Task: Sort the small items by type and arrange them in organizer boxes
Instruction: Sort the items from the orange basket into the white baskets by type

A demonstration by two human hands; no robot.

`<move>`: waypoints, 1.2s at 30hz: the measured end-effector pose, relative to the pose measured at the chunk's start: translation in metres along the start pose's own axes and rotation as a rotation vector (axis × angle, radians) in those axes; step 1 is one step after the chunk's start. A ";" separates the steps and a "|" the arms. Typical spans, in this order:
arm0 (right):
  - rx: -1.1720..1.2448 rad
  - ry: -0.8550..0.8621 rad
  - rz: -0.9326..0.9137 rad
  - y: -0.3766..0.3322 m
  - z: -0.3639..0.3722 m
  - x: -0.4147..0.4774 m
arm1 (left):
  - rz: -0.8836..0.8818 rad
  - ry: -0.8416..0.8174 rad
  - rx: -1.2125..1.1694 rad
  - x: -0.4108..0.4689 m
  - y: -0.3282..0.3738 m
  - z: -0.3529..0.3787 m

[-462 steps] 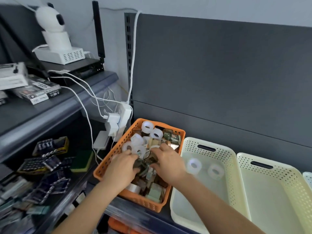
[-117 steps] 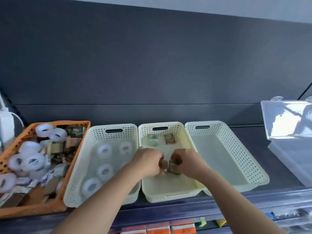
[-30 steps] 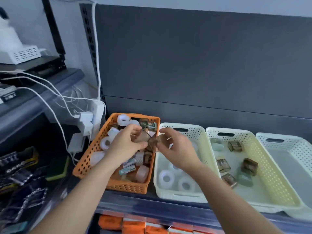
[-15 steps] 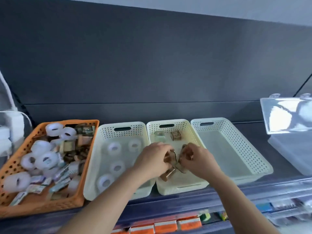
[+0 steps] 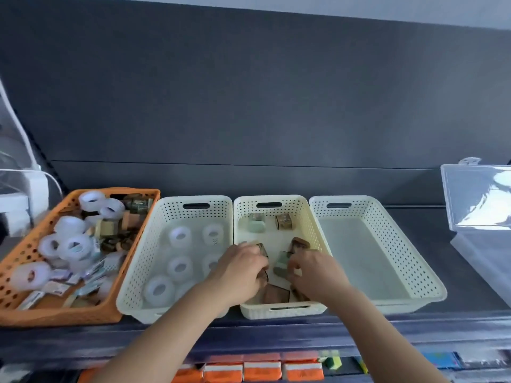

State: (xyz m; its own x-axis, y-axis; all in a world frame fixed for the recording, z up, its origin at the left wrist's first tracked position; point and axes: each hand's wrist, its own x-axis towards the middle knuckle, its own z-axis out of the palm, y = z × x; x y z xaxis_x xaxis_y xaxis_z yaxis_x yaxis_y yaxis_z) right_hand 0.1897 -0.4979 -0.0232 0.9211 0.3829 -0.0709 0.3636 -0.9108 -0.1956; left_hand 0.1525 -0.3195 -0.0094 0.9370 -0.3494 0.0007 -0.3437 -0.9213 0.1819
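Dark shelf [image 5: 431,244], beside the tape basket [image 5: 138,272]: left hand [image 5: 240,272] and right hand [image 5: 315,272] grip small boxes [image 5: 280,262].

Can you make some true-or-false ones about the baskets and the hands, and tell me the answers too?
1. The left hand and right hand are both in the middle cream basket. True.
2. The right cream basket is full of tape rolls. False: it is empty; the tape rolls lie in the left cream basket.
3. The orange basket holds mixed things. True.
4. The clear box sits left of the orange basket. False: it is at the far right.
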 end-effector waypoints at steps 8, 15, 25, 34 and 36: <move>0.085 0.210 -0.222 -0.049 -0.008 0.026 | -0.270 0.246 0.132 -0.050 -0.061 -0.033; 0.124 0.175 -0.440 -0.151 -0.008 0.058 | -0.556 0.241 0.246 -0.123 -0.131 -0.058; -0.021 -0.033 -0.672 -0.295 0.023 0.087 | -0.721 0.057 0.191 -0.202 -0.236 -0.054; -0.223 -0.506 -0.672 -0.339 0.033 0.095 | -0.544 -0.120 0.275 -0.199 -0.283 -0.048; -0.200 -0.556 -0.671 -0.343 0.033 0.096 | -0.525 -0.151 0.323 -0.196 -0.287 -0.048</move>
State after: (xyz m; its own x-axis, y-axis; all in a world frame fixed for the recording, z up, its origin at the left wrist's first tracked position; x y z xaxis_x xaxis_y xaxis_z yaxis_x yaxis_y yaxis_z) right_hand 0.1491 -0.1432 0.0048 0.3240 0.8171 -0.4769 0.8672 -0.4580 -0.1955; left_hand 0.0709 0.0213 -0.0144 0.9748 0.1645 -0.1506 0.1355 -0.9732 -0.1859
